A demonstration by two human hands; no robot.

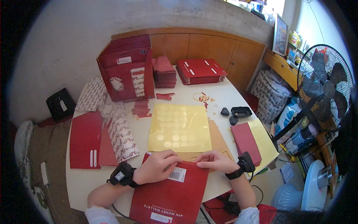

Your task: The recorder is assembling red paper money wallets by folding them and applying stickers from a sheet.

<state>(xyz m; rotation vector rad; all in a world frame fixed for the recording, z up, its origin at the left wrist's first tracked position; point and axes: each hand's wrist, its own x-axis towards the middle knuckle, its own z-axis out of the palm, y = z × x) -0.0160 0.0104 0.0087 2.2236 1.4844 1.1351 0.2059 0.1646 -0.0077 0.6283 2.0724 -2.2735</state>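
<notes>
A flat dark red card packet (171,194) with a white barcode label lies at the table's near edge. My left hand (158,166) rests on its top edge, fingers curled and pressing down beside the label. My right hand (214,161) pinches the packet's upper right edge with its fingertips. Both wrists wear black bands. Just beyond the hands lies a shiny gold sticker sheet (180,127) with rows of round stickers, partly peeled, over a brown card sheet (219,140).
A white table (80,179) holds red flat sheets (85,140), patterned white-and-red sheets (121,134), an upright red box (126,72), stacks of red packets (201,71), a small red stack (246,142) and black parts (240,111). A standing fan (324,89) is at the right.
</notes>
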